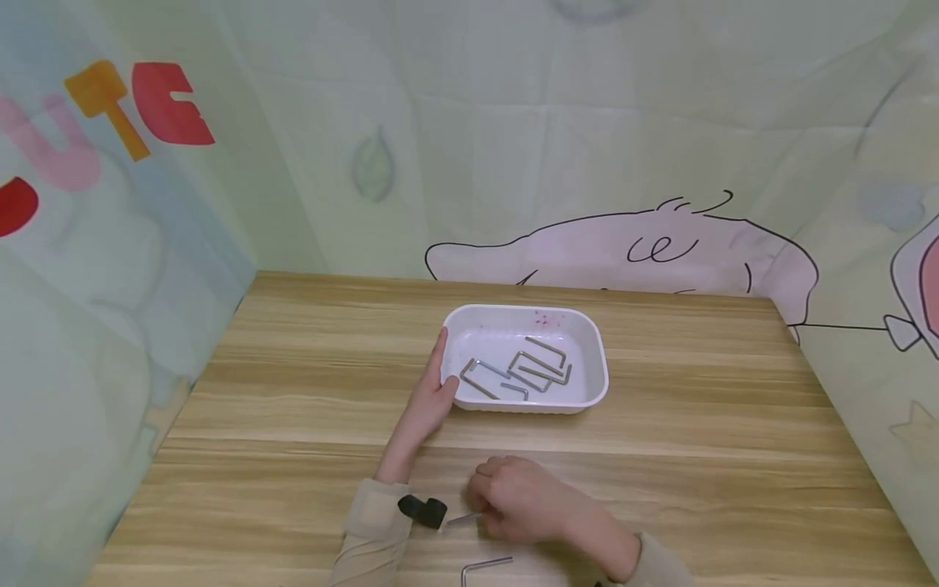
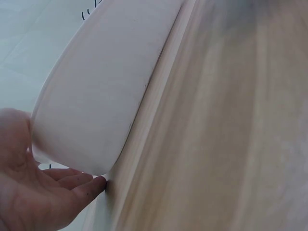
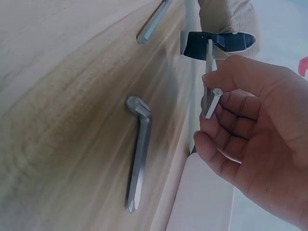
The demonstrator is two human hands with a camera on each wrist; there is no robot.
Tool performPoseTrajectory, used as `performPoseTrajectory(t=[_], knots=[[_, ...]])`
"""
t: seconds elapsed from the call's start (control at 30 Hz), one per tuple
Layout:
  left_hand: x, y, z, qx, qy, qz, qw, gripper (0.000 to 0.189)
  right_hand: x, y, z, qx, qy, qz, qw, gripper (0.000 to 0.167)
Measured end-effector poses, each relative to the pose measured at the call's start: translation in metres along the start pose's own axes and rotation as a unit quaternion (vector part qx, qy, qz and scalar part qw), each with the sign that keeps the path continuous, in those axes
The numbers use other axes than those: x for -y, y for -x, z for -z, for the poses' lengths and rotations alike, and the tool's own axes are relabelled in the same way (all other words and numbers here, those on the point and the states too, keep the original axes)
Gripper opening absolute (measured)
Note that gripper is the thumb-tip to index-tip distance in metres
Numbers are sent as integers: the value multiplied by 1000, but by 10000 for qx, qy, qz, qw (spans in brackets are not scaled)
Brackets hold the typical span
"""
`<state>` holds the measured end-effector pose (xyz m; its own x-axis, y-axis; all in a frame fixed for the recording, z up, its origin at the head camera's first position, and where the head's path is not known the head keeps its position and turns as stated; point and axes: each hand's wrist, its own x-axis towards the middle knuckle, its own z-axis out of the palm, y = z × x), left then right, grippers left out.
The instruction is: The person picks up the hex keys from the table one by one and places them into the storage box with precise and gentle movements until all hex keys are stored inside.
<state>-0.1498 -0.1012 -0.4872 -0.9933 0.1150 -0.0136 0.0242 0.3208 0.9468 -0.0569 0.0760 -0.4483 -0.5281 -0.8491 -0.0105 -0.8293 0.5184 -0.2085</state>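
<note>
A white plastic tray [image 1: 524,409] stands on the table with several bent metal hex keys [image 1: 543,363] lying in it. At its left end my left hand [image 1: 431,395] holds the tray, thumb at the rim and fingers along the outside wall; those fingers [image 2: 79,185] show low against the wall in the left wrist view. Nearer to me, my right hand [image 1: 524,497] pinches a silver hex key [image 3: 210,98] between thumb and fingertips, above the table. Beneath it, another hex key [image 3: 139,159] lies on the wood, and part of a further one [image 3: 154,21] shows.
The wood-grain table [image 1: 315,350] runs back to a printed cloth [image 1: 315,163] that hangs behind it and along the sides. A black device [image 1: 423,511] is strapped to the left sleeve, close to the right hand's hex key.
</note>
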Motion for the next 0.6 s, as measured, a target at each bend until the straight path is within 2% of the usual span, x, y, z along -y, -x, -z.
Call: performPoseTrajectory(t=[0.27, 0.6], knots=[[-2, -2, 1, 38, 102, 119, 9999, 76, -1, 2, 5, -108, -28, 25, 9999, 17], [-2, 1, 1, 7, 67, -6, 10000, 77, -2, 4, 12, -201, -21, 4, 9998, 16]])
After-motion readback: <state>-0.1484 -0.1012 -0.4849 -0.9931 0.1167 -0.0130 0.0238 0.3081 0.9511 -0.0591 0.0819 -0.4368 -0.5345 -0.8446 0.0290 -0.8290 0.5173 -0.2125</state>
